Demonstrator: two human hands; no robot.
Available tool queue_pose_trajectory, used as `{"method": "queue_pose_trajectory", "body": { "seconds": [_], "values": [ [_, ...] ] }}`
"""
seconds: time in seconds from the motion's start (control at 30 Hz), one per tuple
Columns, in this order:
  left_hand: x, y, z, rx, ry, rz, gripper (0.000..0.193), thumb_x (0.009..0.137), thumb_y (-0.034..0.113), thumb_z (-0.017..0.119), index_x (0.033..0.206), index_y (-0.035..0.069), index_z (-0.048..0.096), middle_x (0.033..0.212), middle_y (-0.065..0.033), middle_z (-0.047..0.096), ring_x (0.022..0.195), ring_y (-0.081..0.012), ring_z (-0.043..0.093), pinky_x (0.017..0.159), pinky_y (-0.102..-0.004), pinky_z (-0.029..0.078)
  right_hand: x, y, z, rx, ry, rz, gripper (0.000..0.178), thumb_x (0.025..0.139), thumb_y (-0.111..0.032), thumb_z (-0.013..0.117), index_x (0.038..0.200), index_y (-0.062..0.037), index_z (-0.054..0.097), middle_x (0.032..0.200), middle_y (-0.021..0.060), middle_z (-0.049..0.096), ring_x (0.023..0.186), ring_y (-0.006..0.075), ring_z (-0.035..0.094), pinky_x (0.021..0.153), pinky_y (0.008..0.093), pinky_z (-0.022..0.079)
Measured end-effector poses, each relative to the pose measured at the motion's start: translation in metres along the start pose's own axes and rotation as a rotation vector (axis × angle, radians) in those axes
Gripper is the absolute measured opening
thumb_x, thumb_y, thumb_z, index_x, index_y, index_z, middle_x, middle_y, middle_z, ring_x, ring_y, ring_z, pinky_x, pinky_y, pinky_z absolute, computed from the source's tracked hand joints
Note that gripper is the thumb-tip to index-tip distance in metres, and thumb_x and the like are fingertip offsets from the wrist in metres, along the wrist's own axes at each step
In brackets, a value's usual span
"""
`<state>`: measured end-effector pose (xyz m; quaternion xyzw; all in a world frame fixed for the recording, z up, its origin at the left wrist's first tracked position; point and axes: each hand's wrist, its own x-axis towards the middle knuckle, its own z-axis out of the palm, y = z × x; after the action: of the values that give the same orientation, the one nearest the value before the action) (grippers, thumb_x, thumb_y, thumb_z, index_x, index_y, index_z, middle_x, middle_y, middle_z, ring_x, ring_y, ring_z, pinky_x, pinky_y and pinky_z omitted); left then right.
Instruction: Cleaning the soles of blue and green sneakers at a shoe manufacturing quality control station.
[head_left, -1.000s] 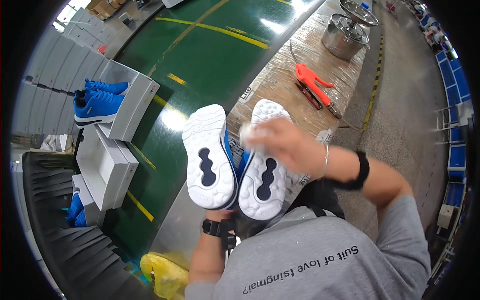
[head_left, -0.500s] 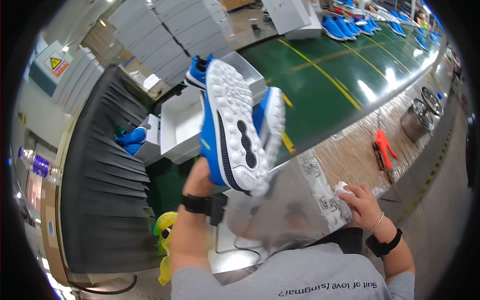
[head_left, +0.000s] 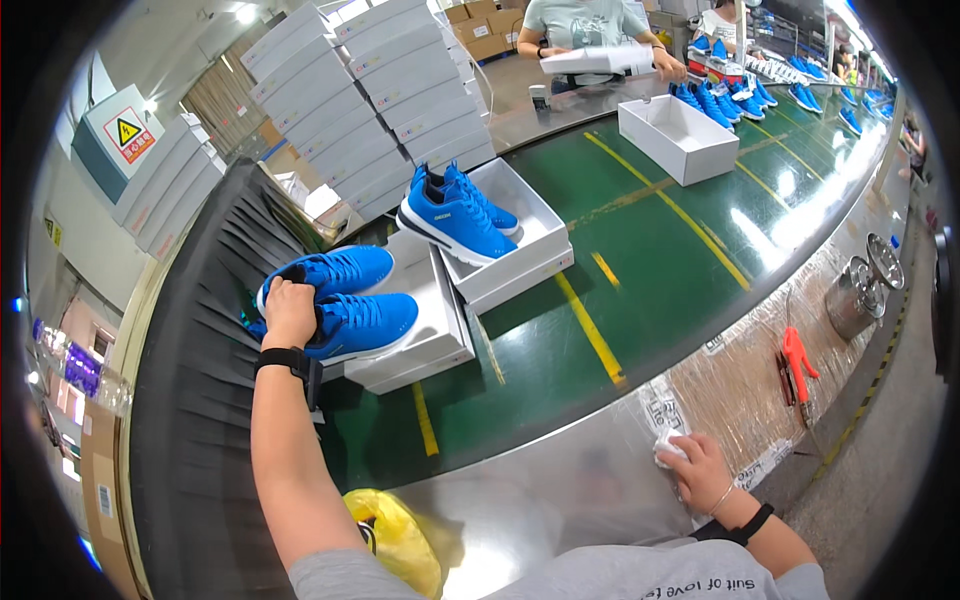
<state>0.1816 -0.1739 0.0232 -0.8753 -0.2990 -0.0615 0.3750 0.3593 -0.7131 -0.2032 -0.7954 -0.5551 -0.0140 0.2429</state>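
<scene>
My left hand [head_left: 290,312] grips a pair of blue sneakers [head_left: 365,318] by their heels, soles down and toes to the right. The pair is over a white shoe box [head_left: 455,355]; whether it rests on the box I cannot tell. Right beside it, a second white box [head_left: 545,250] has another pair of blue sneakers [head_left: 465,215] on it. My right hand [head_left: 706,476] lies at the metal edge of the bench, its fingers closed on a crumpled white wad [head_left: 668,447], perhaps paper or cloth.
A green belt [head_left: 510,375] carries an open white box [head_left: 690,150] and rows of blue shoes. Stacked boxes [head_left: 330,110] stand behind. A co-worker [head_left: 590,25] holds a white lid. Red-handled cutters [head_left: 797,362], metal cans [head_left: 852,298] and a yellow bag [head_left: 395,540] lie nearer.
My left hand has carried the sneakers left and turned them from soles facing me to soles down. My right hand keeps its wad. At the far side, a co-worker and an open box have come into view.
</scene>
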Motion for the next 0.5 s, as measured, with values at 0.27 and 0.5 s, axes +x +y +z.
{"method": "queue_pose_trajectory", "body": {
  "seconds": [0.27,0.5],
  "values": [
    [0.069,0.086,0.019,-0.495,0.127,0.003,0.029,0.068,0.017,0.07,0.095,0.006,0.065,0.095,-0.0124,0.063,0.099,-0.0288,0.056,0.091,-0.0389,0.041,0.006,0.0,0.007,-0.038,0.037,0.033,0.044,0.062,-0.006,0.06,0.105,-0.0162,0.062,0.113,0.0079,0.052,0.101,0.0307,0.047,0.085,0.0417,0.039],
    [0.076,0.227,0.041,-0.841,-0.284,0.15,0.064,0.074,0.029,0.07,0.126,0.001,0.044,0.113,-0.0219,0.057,0.106,-0.0374,0.054,0.091,-0.0434,0.042,0.011,0.0,0.012,-0.028,0.024,0.034,0.043,0.062,-0.005,0.059,0.104,-0.0155,0.062,0.114,0.0087,0.051,0.1,0.0311,0.047,0.085,0.0424,0.04]
  ]
}}
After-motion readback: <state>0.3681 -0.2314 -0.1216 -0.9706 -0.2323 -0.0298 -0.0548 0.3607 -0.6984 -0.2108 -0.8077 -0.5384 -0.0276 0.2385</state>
